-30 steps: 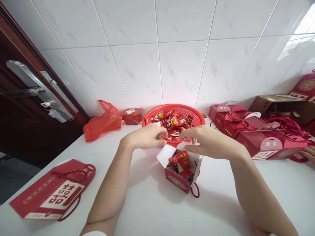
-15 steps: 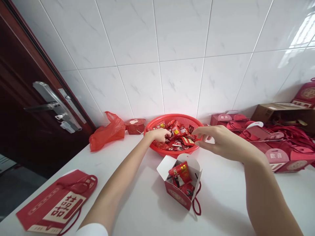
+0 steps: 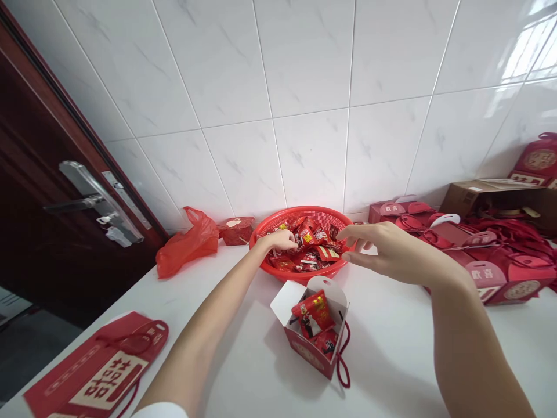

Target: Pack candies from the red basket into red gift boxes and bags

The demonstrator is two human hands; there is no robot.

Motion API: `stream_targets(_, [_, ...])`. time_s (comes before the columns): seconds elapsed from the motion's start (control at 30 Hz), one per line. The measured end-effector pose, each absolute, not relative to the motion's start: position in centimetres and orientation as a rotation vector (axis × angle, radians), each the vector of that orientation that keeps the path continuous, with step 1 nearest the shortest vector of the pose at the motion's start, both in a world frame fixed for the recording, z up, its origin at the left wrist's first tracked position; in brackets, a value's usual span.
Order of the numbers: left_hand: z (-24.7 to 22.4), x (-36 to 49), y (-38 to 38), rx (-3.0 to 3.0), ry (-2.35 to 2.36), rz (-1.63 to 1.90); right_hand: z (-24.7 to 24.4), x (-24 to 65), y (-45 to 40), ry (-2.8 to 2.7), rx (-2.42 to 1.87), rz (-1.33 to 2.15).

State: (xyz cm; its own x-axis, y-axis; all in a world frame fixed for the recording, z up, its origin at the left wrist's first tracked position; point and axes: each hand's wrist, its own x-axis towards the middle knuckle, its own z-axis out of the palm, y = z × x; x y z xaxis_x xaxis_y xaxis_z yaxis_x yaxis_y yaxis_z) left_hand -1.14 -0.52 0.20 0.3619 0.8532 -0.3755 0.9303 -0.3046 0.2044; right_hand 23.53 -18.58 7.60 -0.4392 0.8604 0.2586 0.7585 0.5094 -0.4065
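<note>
My left hand reaches into a red plastic basket heaped with small red candy packets. Its fingers are curled among the packets, and whatever they grip is hidden. At the basket's right edge hovers my right hand, thumb and fingers apart with nothing between them. In front of the basket stands an open red gift box with white inside flaps. Several packets lie in it, the top one a shiny red packet. A dark red cord handle hangs from its right side.
A folded flat red box lies at front left. Behind are a red plastic bag and a small red box. At right are several red gift boxes and a cardboard carton. A tiled wall closes the back.
The view has shifted slightly, so the gift box and basket appear a little further left and lower. Both hands keep nearly the same positions and poses.
</note>
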Motion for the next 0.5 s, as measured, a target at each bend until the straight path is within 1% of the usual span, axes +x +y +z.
stream_targets(0.13, [0.2, 0.1, 0.1, 2.224, 1.619, -0.107, 7.8, 23.5, -18.6, -2.321, -1.345, 0.344])
stream_targets(0.33, [0.2, 1.6, 0.6, 2.219, 1.351, 0.13, 7.6, 23.3, -18.5, -2.323, -1.357, 0.374])
stream_targets(0.43, [-0.1, 0.9, 1.2, 2.26, 1.396, 0.221, 7.5, 23.3, -18.5, -2.329, -1.37, 0.377])
stream_targets(0.5, [-0.4, 0.4, 1.8, 2.293, 1.467, 0.21, 7.5, 23.2, -18.5, -2.335, -1.382, 0.364])
